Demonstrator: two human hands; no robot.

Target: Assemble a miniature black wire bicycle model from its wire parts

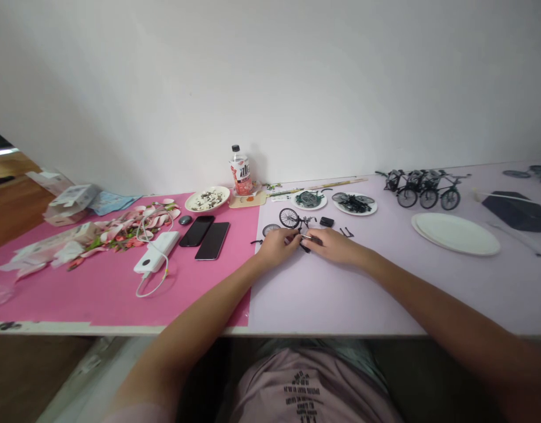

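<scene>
At frame centre, beside a bike (291, 218), pinches a rod (306, 237) between fingers of the right hand (338, 245), near the left hand (275, 248) with its grip too hidden to tell.

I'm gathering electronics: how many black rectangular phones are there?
2: one black rectangular phone lies on the pink tabletop covering; the other phone lies beside it, to the right.

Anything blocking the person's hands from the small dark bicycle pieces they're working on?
Nothing visible does. The left hand and right hand nearly meet right at the bicycle pieces, with a spoked wheel just beyond. The small black block lies beyond the right hand, not between.
</scene>
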